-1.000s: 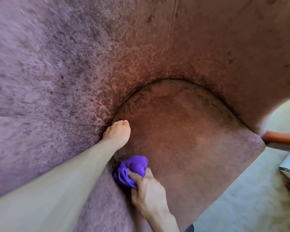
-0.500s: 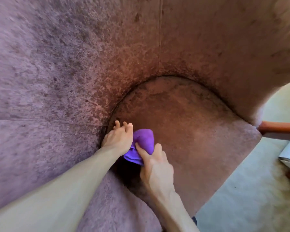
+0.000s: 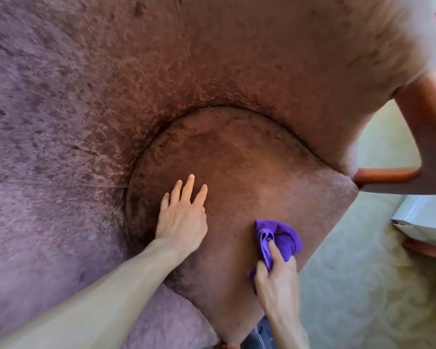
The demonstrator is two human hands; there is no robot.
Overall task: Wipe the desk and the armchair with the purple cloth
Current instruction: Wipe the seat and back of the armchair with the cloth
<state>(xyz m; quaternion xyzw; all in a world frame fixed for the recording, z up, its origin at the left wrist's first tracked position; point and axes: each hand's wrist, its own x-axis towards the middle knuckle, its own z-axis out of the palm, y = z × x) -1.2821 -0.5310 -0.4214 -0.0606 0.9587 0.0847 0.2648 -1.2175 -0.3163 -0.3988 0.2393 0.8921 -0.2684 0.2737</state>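
In the head view, the chair (image 3: 237,71) fills almost the whole picture. It is soft, fuzzy and pinkish brown. Its round seat (image 3: 249,167) is in the middle.

The left hand (image 3: 183,217) lies flat on the seat. Its fingers (image 3: 186,190) are spread open and hold nothing. A moment ago this hand was tucked in the crack at the left edge of the seat. Now it has slid out toward the middle.

The right hand (image 3: 275,275) has its fingers closed tight on the cloth (image 3: 280,240). The cloth is purple and bunched up. It presses on the front part of the seat, near the front edge. Half a second ago the cloth was up by the left hand, close to the crack. Now it has swept down and to the right, well apart from that hand.

So the wipe has gone across the seat from the crack to the front. I think the seat is about half done. The back and sides look like they still need a wipe. The table is not in view, so I cannot tell if it is clean.

The floor (image 3: 363,285) shows at the right, and a wooden leg (image 3: 388,172) sticks out there.
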